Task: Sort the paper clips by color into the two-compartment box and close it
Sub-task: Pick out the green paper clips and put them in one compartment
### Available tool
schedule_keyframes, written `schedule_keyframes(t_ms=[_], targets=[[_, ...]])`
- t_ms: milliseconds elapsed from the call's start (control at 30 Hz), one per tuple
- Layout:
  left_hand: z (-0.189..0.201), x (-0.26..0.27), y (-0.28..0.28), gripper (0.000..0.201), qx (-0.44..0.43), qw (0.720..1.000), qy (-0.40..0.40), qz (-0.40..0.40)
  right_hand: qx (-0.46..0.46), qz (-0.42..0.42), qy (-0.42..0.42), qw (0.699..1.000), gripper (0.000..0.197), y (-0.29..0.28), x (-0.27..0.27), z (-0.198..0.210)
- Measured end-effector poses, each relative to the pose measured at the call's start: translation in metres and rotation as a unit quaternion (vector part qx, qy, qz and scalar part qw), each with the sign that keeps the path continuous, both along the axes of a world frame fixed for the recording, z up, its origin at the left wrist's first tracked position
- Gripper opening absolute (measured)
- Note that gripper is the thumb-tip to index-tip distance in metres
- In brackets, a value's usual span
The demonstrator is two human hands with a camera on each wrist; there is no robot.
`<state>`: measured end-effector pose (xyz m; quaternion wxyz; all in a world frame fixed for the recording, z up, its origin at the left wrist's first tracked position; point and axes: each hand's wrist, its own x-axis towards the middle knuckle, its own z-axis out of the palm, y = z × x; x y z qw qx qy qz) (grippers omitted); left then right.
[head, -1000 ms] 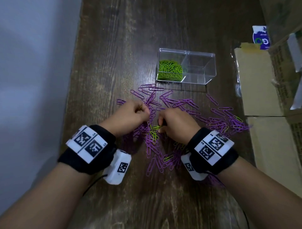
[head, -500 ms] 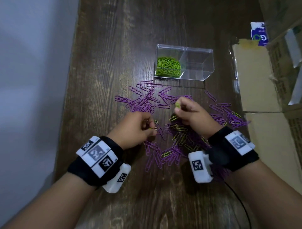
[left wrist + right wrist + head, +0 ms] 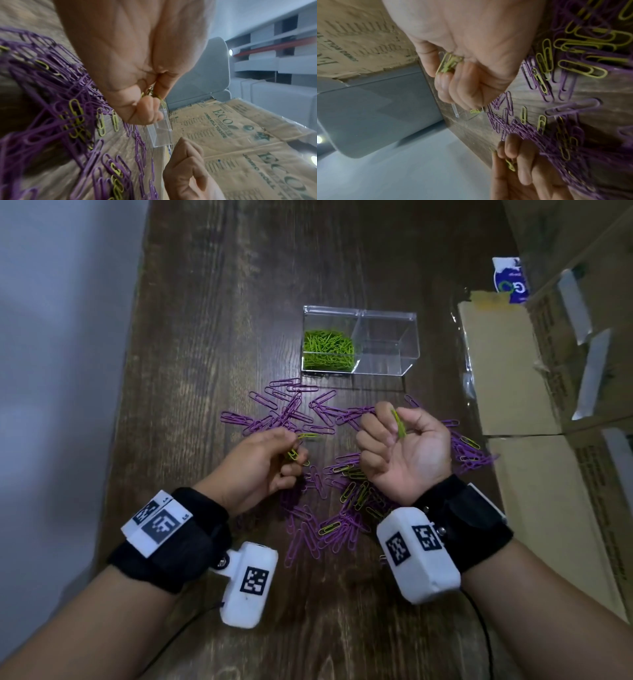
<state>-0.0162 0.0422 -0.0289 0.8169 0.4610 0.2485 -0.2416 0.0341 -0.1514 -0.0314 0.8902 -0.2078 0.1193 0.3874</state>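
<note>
A clear two-compartment box [image 3: 409, 347] stands open on the wooden table; its left half holds green paper clips [image 3: 327, 349], its right half looks bare. In front of it lies a spread of purple clips [image 3: 294, 412] mixed with several green ones [image 3: 356, 494]. My left hand [image 3: 270, 460] hovers over the pile, fingers curled round green clips [image 3: 150, 93]. My right hand [image 3: 400, 440] is turned palm up above the pile and grips a bunch of green clips [image 3: 398, 424], also seen in the right wrist view [image 3: 448, 63].
Flat cardboard cartons [image 3: 507, 371] lie along the table's right edge, with a blue and white packet [image 3: 510, 280] behind them. A pale wall [image 3: 61, 337] runs along the left side. Bare wood [image 3: 274, 251] stretches beyond the box.
My right hand has lifted from the pile and rolled palm up with green clips, moving right. My left hand has shifted slightly toward the centre, holding green clips.
</note>
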Motion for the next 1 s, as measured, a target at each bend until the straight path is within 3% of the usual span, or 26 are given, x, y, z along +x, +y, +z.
schedule_keyframes(t_ms=[100, 200, 300, 400, 433, 533, 600, 633, 700, 800, 900, 967, 1000], targets=[[0.005, 0.006, -0.001, 0.024, -0.021, 0.999, -0.016, 0.02, -0.04, -0.002, -0.003, 0.999, 0.021, 0.0, 0.007, 0.007], [0.008, 0.013, 0.005, 0.021, -0.019, 0.999, -0.037, 0.02, -0.202, 0.038, -0.037, 0.978, 0.02, -0.003, 0.019, 0.013], [0.009, 0.018, 0.015, 0.023, -0.02, 0.998, -0.036, 0.039, -0.421, 0.106, -0.161, 0.886, 0.021, 0.001, 0.028, 0.009], [0.009, 0.023, 0.03, 0.026, -0.012, 0.998, -0.03, 0.059, -0.58, 0.174, -0.29, 0.741, 0.011, 0.017, 0.031, 0.006], [0.009, 0.025, 0.034, 0.026, -0.012, 0.998, -0.025, 0.062, -0.599, 0.206, -0.315, 0.707, 0.011, 0.024, 0.031, 0.004], [0.006, 0.028, 0.045, 0.03, 0.005, 0.998, -0.001, 0.06, -0.608, 0.246, -0.354, 0.666, 0.02, 0.043, 0.025, -0.005], [0.003, 0.026, 0.046, 0.036, 0.107, 0.994, -0.009, 0.032, -0.64, 0.245, -0.407, 0.605, 0.022, 0.052, 0.022, -0.012], [0.003, 0.024, 0.044, 0.038, 0.198, 0.979, -0.036, 0.001, -0.654, 0.245, -0.429, 0.573, 0.019, 0.056, 0.02, -0.014], [0.0, 0.017, 0.04, 0.028, 0.364, 0.922, -0.106, -0.084, -0.675, 0.242, -0.46, 0.524, 0.016, 0.061, 0.018, -0.017], [-0.009, 0.008, 0.032, 0.012, 0.481, 0.836, -0.171, -0.202, -0.689, 0.256, -0.473, 0.486, 0.018, 0.064, 0.016, -0.022], [-0.012, 0.005, 0.019, 0.017, 0.596, 0.721, -0.214, -0.282, -0.69, 0.294, -0.481, 0.454, 0.016, 0.064, 0.016, -0.024], [-0.012, 0.007, 0.011, 0.021, 0.649, 0.654, -0.232, -0.311, -0.685, 0.295, -0.493, 0.449, 0.015, 0.059, 0.018, -0.023], [-0.012, 0.01, 0.009, 0.02, 0.664, 0.631, -0.239, -0.321, -0.674, 0.282, -0.481, 0.484, 0.016, 0.055, 0.02, -0.022]])
